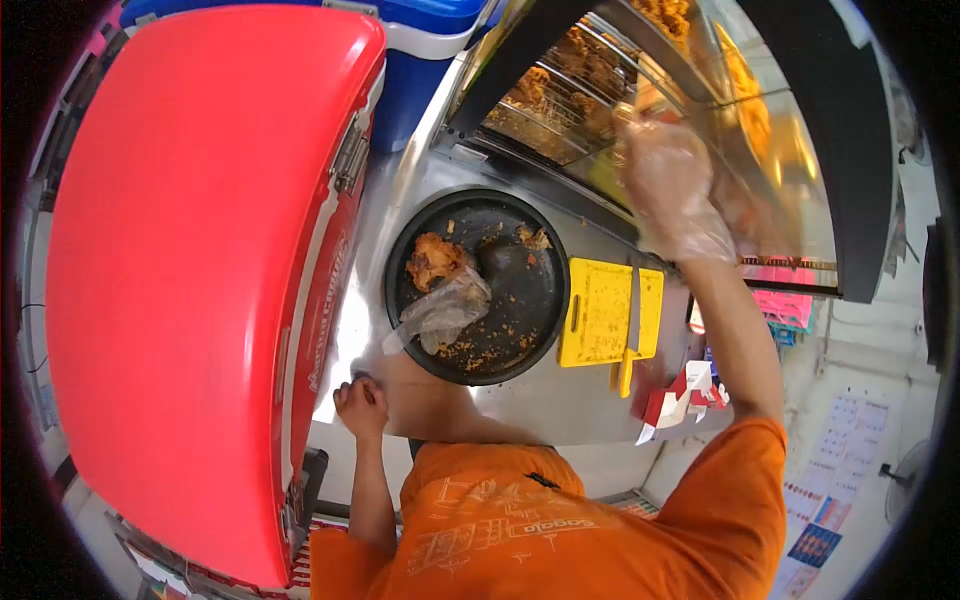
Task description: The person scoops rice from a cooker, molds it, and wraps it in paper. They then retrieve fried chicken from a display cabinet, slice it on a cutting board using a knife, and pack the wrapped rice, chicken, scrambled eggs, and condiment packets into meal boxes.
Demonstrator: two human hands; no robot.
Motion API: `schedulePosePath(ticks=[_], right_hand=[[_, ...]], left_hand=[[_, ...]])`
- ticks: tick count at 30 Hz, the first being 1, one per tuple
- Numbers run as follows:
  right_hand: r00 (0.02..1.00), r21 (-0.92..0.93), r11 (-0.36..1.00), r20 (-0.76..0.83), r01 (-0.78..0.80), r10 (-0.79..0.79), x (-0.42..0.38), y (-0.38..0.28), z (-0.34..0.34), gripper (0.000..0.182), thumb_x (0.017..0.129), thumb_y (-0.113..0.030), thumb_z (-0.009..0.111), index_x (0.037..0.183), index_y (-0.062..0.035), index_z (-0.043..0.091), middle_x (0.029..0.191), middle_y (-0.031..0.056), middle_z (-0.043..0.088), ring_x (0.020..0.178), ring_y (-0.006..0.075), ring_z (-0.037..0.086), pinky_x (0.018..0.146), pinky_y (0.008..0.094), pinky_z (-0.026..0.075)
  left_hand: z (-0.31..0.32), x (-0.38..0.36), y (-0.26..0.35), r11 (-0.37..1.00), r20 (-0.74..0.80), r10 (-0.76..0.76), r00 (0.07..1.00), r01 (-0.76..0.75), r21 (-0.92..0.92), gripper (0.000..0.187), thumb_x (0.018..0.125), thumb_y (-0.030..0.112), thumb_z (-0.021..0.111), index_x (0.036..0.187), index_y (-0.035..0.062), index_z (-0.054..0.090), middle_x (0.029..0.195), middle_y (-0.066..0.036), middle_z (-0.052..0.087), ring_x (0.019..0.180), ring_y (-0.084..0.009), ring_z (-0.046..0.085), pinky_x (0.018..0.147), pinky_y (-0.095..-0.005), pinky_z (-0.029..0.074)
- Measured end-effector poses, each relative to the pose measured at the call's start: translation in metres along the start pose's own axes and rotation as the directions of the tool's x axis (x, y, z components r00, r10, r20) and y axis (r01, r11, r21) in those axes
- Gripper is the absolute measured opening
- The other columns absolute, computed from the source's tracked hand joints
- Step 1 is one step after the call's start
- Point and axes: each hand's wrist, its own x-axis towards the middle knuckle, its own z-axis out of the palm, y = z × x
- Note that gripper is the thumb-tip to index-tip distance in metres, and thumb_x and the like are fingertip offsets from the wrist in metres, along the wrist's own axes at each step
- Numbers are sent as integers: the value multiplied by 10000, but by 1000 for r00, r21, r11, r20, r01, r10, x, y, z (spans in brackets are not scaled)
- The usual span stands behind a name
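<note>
My right hand wears a clear plastic glove and reaches up into the glass food warmer. Its fingers are closed at the far end, near a blurred tan shape that I cannot make out. Pieces of fried chicken lie on the warmer's wire racks. My bare left hand rests at the metal counter's near edge, fingers curled in, with nothing seen in them. In front of it stands a round black pan holding one piece of fried chicken, crumbs and a crumpled clear plastic glove.
A yellow cutting board with a yellow-handled knife lies right of the pan. Beside it is a red and white carton. A large red cooler box fills the left side, with a blue container behind it.
</note>
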Motion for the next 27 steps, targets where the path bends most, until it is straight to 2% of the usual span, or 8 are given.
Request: schedulePosePath(ticks=[8, 12, 15, 18, 21, 23, 25, 27], right_hand=[[996, 171, 985, -82, -19, 34, -80, 61, 49, 590, 825, -137, 668, 1389, -294, 592, 758, 62, 681, 682, 276, 651, 658, 429, 543], [945, -66, 973, 230, -222, 231, -103, 71, 40, 536, 866, -193, 670, 1389, -278, 589, 790, 94, 687, 714, 308, 668, 670, 467, 544], [747, -139, 855, 432, -499, 506, -109, 62, 34, 496, 884, -225, 672, 1374, -214, 598, 861, 148, 707, 777, 347, 685, 729, 473, 549], [848, -40, 895, 305, -445, 435, -140, 74, 63, 497, 897, -269, 674, 1365, -121, 594, 1014, 209, 711, 900, 382, 688, 809, 465, 542], [769, 401, 675, 483, -620, 419, -70, 14, 40, 489, 925, -304, 642, 1343, -57, 591, 1162, 199, 691, 1020, 363, 678, 892, 451, 534], [964, 546, 812, -33, -205, 265, -21, -11, 63, 442, 926, -316, 638, 1261, -28, 638, 1136, 184, 704, 1011, 344, 690, 890, 450, 541], [874, 297, 898, -268, -325, 405, 19, -26, 100, 398, 912, -291, 654, 1212, -30, 663, 1091, 189, 712, 991, 349, 694, 881, 454, 542], [866, 220, 894, -244, -389, 437, 68, -11, 133, 400, 912, -283, 652, 1219, -26, 655, 1090, 196, 708, 987, 354, 692, 877, 457, 541]], left_hand=[[1, -1, 0, 996, 2, 22, 1000, -22, 87, 44, 818, 172, 610, 821, 128, 614, 691, -65, 595, 700, -301, 552, 745, -443, 423], [0, -2, -1, 995, -33, 47, 998, -43, 90, 65, 832, 188, 608, 829, 126, 626, 671, -56, 580, 683, -307, 546, 744, -450, 419], [0, 3, 2, 996, -30, 42, 999, -40, 85, 90, 834, 211, 613, 825, 122, 625, 650, -46, 560, 668, -305, 535, 755, -468, 415], [-2, 7, 11, 995, -87, 86, 992, -82, 47, 106, 837, 222, 609, 787, 130, 594, 605, -29, 508, 636, -290, 499, 782, -479, 409], [1, 0, 6, 999, -42, 13, 999, -11, 44, 91, 831, 196, 603, 771, 132, 582, 579, -24, 481, 616, -283, 478, 775, -456, 406], [-4, 8, 13, 996, -53, 51, 997, -47, 76, 67, 820, 170, 600, 775, 121, 588, 581, -25, 481, 609, -280, 474, 747, -439, 399], [-6, 11, 20, 993, -82, 49, 995, -40, 113, 59, 812, 158, 599, 772, 115, 592, 586, -32, 485, 621, -285, 480, 739, -440, 399], [-2, 11, 19, 996, -59, 17, 998, -11, 90, 67, 809, 155, 602, 761, 109, 592, 597, -48, 490, 642, -300, 488, 736, -445, 399]])
